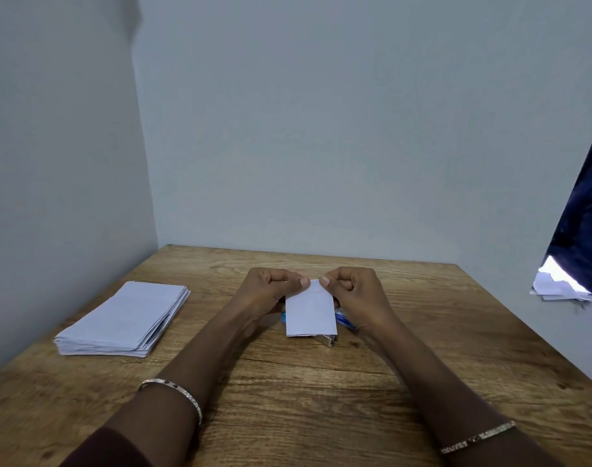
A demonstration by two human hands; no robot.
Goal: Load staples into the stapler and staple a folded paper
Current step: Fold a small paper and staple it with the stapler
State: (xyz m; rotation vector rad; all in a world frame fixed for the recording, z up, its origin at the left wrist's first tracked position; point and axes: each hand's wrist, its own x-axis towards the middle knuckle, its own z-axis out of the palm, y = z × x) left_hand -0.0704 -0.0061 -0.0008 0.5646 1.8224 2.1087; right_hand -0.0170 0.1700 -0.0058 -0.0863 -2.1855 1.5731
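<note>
White folded paper (311, 311) at worktop (288, 399) centre; left hand (269, 288) and right hand (353, 288) each pinch its far edge, fingers curled. Blue stapler (342, 320) lies mostly hidden beneath it. Step likely: finishing or checking fold. Next calls for freeing one hand to reach stapler. Loaded or not, cannot tell. Paper stack (122, 318) lies left.

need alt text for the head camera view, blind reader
A person's left hand and right hand pinch the top edge of a small folded white paper over a brown wooden table, mostly hiding a blue-and-silver stapler. A stack of white papers lies to the left.
</note>
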